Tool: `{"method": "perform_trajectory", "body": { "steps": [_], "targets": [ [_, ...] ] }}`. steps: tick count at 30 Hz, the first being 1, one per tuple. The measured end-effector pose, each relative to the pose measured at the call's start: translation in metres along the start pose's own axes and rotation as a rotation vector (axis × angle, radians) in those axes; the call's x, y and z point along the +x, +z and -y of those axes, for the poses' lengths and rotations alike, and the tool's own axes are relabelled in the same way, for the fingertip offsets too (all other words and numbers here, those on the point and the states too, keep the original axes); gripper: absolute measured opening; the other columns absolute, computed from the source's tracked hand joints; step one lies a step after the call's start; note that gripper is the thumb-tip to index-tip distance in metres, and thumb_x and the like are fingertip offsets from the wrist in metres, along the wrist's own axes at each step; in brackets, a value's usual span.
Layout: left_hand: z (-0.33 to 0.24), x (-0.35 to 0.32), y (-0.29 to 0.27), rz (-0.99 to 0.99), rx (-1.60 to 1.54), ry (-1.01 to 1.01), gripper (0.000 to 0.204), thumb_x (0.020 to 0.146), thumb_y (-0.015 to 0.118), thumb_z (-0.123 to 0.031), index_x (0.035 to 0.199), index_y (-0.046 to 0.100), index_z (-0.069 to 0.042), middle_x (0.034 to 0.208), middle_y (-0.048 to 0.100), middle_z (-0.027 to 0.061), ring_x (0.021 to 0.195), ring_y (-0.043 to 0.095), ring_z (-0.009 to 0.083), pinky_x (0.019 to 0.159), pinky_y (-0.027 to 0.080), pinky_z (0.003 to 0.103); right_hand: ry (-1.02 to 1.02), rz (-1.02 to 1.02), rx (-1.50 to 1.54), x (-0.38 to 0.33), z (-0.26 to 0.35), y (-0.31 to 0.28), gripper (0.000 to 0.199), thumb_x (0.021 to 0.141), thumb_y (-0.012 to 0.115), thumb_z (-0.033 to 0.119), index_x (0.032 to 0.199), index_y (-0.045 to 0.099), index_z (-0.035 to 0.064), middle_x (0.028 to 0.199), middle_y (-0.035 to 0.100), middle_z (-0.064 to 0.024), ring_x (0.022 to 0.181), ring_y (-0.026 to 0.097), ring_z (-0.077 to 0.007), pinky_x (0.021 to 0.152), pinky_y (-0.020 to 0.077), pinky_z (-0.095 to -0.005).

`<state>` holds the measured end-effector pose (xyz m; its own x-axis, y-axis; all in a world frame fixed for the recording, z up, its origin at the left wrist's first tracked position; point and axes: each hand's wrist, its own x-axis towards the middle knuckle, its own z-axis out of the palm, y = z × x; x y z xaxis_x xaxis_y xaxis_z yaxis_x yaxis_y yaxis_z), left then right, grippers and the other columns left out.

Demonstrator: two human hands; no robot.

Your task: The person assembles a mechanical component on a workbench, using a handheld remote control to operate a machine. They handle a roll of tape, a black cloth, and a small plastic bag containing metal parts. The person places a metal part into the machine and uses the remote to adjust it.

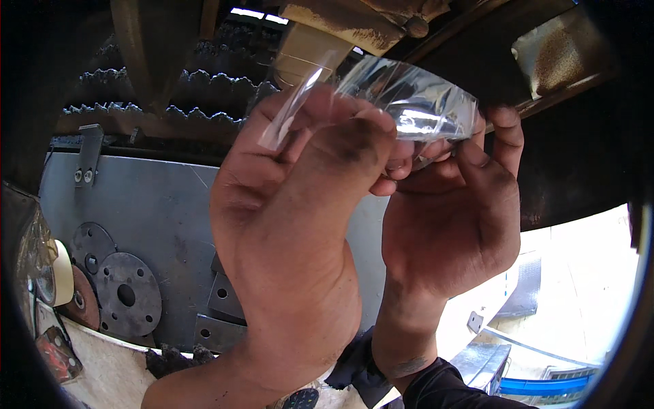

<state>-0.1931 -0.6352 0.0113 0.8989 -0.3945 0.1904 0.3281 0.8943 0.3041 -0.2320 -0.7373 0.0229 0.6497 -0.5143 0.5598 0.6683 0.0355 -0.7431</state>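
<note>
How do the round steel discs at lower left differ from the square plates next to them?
The discs are round, with a large centre hole ringed by smaller ones; the square plates are angular, each showing a small hole. The discs look rusty and dark; the plates are greyer. Both lean against the grey metal sheet.

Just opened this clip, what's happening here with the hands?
A person holds a small clear plastic bag up close to the camera with both bare, grimy hands. The left hand pinches its left end, the right hand grips the right side with fingers behind it. What the bag contains cannot be told. Below, round metal flanges with bolt holes lean against a grey metal sheet, beside a tape roll.
</note>
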Motion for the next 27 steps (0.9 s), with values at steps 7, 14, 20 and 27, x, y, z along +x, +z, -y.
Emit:
{"method": "perform_trajectory", "body": {
  "steps": [7,14,20,27],
  "targets": [
    [-0.004,0.002,0.004,-0.265,-0.51,-0.189,0.02,0.097,0.048,-0.013,0.113,0.057,-0.005,0.103,0.066,0.0086,0.096,0.063,0.0195,0.077,0.048,0.032,-0.009,0.035,0.047,0.0,-0.001,-0.002,0.036,0.093,0.041,0.009,0.129,0.043,0.0018,0.101,0.064,-0.017,0.081,0.065,-0.026,0.072,0.0545,-0.0367],
    [-0.007,0.0,-0.013,-0.007,0.193,-0.056,0.018,0.097,0.049,-0.014,0.112,0.056,-0.007,0.1,0.066,0.0081,0.097,0.063,0.0211,0.077,0.047,0.033,-0.016,0.058,0.075,-0.001,-0.002,-0.004,0.036,0.094,0.04,0.006,0.129,0.043,0.0012,0.108,0.063,-0.0171,0.087,0.066,-0.0232,0.075,0.0549,-0.0371],
    [-0.004,-0.003,0.007,0.147,-0.005,0.032,0.018,0.096,0.049,-0.016,0.111,0.056,-0.008,0.099,0.065,0.0079,0.097,0.063,0.0232,0.078,0.047,0.034,-0.005,0.056,0.068,-0.001,-0.001,-0.002,0.036,0.094,0.04,0.007,0.129,0.043,0.0018,0.107,0.064,-0.0167,0.086,0.066,-0.0235,0.072,0.0558,-0.0377],
    [-0.002,-0.004,0.009,0.035,0.001,-0.016,0.021,0.096,0.05,-0.02,0.109,0.058,-0.007,0.096,0.064,0.0067,0.096,0.061,0.022,0.08,0.046,0.034,-0.001,-0.01,0.079,-0.001,-0.001,0.001,0.035,0.095,0.04,0.009,0.129,0.043,0.0022,0.104,0.065,-0.0166,0.083,0.066,-0.0257,0.065,0.0553,-0.038]
  ]
}}
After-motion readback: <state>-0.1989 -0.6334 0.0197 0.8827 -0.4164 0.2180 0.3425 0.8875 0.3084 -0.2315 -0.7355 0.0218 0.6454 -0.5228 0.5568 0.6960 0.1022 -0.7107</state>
